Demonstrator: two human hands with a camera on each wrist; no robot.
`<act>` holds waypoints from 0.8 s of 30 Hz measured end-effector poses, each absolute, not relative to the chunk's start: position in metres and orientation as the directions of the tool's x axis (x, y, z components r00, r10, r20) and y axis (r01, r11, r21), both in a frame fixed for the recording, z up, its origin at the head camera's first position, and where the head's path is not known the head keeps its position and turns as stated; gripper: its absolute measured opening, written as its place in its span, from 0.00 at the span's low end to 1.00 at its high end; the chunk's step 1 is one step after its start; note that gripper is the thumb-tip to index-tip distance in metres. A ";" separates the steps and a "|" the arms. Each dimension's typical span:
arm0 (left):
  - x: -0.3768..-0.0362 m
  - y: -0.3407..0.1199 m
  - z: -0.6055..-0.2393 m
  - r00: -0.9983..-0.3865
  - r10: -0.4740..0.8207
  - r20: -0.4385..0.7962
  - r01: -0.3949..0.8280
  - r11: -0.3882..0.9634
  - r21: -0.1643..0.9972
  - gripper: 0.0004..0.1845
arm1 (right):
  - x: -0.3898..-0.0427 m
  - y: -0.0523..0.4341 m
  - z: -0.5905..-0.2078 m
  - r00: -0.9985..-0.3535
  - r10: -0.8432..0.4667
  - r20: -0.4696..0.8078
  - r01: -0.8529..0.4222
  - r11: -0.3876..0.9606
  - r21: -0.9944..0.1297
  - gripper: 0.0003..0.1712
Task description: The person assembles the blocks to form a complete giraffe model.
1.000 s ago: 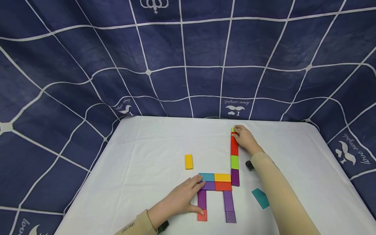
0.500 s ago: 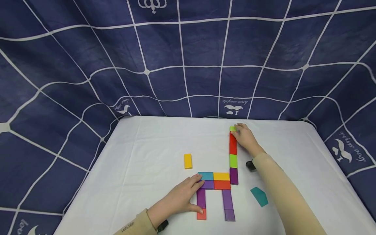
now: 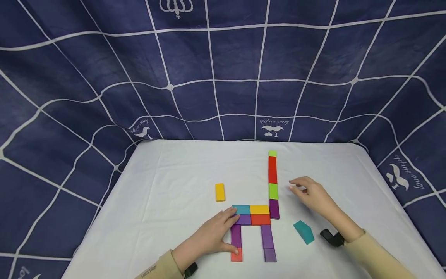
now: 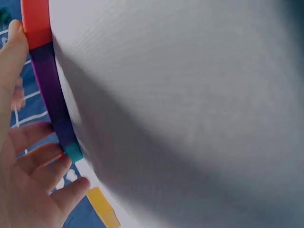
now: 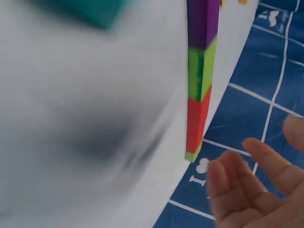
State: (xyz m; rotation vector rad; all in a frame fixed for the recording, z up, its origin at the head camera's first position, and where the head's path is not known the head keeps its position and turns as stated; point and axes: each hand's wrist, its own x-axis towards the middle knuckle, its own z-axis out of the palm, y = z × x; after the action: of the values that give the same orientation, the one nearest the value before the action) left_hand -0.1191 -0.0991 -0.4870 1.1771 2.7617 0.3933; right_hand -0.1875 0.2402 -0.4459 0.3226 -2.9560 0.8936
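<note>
**Hands at the block figure on the white worktop**

Head view: the worktop (image 3: 174,186) had bare cloth on all sides of the block figure (image 3: 259,215), with much open room left of it and toward the far edge. The left hand (image 3: 212,236) lay flat against the figure's left side, fingers straight, touching the teal and purple blocks. The right hand (image 3: 313,195) hovered just right of the upright column (image 3: 273,182), fingers loosely spread, holding nothing. A yellow block (image 3: 220,192) lay apart to the left, a teal piece (image 3: 304,231) to the right.

Left wrist view: extended fingers (image 4: 35,164) met the purple strip (image 4: 53,97).

Right wrist view: open fingers (image 5: 242,183) stood clear of the column's green end (image 5: 192,155)
</note>
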 end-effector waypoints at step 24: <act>-0.117 -0.100 -0.485 -0.698 0.716 -0.015 0.683 0.673 0.284 0.52 | -0.093 0.241 -0.474 -0.993 -0.089 -0.078 -0.044 0.890 -0.455 0.26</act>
State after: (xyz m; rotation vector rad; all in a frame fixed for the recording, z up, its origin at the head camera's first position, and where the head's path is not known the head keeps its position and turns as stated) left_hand -0.1170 -0.0997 -0.4853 1.1585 2.7576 0.3909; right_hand -0.0928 0.2410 -0.4744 0.1109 -3.1479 0.7538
